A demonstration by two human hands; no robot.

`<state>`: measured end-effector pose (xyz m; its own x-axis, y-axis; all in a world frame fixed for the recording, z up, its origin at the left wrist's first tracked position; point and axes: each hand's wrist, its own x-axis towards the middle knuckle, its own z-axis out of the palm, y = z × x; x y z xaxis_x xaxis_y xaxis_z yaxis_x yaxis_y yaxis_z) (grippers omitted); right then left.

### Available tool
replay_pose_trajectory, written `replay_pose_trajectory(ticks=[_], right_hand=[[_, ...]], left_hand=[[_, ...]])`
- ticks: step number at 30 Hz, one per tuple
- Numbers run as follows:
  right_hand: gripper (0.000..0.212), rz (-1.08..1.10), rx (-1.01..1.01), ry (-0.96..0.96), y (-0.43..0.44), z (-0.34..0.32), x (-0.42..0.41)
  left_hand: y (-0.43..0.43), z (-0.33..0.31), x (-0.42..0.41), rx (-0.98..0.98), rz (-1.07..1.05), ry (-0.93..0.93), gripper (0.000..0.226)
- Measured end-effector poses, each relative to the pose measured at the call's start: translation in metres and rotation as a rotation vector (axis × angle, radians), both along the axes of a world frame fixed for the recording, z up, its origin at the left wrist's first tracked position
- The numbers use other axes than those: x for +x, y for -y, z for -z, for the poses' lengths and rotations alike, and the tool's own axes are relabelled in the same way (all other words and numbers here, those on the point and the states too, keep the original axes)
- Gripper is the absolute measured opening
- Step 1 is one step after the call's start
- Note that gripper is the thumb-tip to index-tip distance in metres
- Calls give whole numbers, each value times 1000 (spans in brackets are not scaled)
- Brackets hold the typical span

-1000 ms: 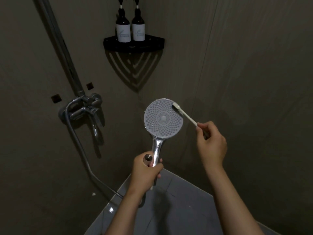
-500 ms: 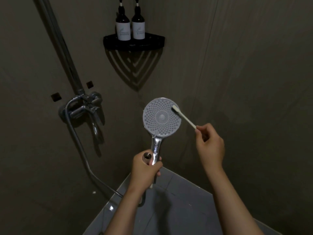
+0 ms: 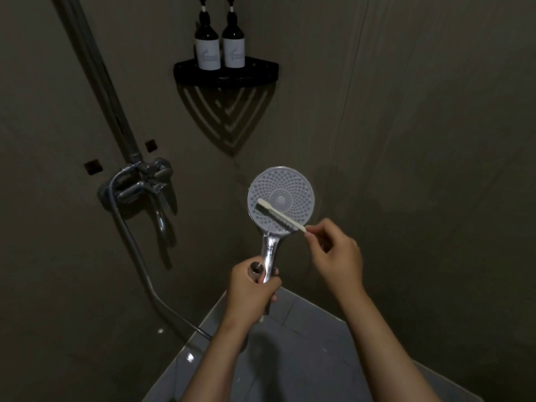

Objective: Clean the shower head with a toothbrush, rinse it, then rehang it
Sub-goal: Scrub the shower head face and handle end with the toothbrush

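Observation:
My left hand (image 3: 251, 288) grips the chrome handle of the round shower head (image 3: 293, 187), holding it upright with its grey nozzle face turned toward me. A white toothbrush (image 3: 280, 214) lies across the lower left of that face, bristle end at the left near the rim. My right hand (image 3: 336, 255) pinches the toothbrush's handle end, just right of and below the shower head. The silver hose (image 3: 139, 265) runs from the wall mixer down and across to the handle's base behind my left hand.
A chrome mixer tap (image 3: 142, 181) and riser pipe (image 3: 95, 79) are on the left wall. A black corner shelf (image 3: 226, 74) above carries two dark pump bottles (image 3: 220, 44). Grey floor tiles (image 3: 290, 358) lie below my forearms, with walls close on both sides.
The toothbrush has swept from the upper right edge of the nozzle face down across to its lower left. My right hand has moved slightly left and down. The shower head stays in place.

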<state>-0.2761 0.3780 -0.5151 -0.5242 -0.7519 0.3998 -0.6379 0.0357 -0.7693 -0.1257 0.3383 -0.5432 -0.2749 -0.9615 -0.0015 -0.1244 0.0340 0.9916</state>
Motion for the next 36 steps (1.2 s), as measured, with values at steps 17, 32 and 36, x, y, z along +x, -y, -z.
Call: replay_pose_trajectory(ticks=[17, 32, 36], right_hand=[[4, 125, -9, -43, -3, 8, 0], [5, 153, -19, -55, -6, 11, -4], [3, 259, -54, -45, -7, 8, -10]], left_hand=[[0, -1, 2, 1, -9, -17, 11], [0, -5, 4, -16, -32, -6, 10], [-2, -4, 4, -15, -34, -12, 8]])
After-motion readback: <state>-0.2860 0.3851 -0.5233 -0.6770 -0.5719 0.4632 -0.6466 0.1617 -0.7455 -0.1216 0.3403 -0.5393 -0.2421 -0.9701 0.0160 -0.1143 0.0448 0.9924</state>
